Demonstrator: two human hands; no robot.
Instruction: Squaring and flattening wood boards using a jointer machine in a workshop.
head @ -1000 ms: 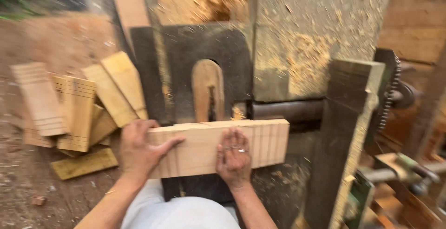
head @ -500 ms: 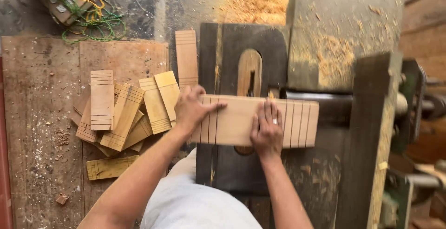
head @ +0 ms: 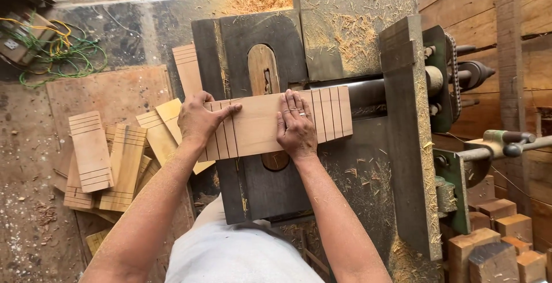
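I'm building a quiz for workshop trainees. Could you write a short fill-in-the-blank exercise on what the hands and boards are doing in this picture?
1. Both hands press flat on a wooden board marked with dark parallel ____.
2. The left hand rests on the board's ____ end.
3. A ____ shows on a finger of the right hand.
4. The pile of cut boards lies to the ____ of the saw table.

Missing words: lines; left; ring; left
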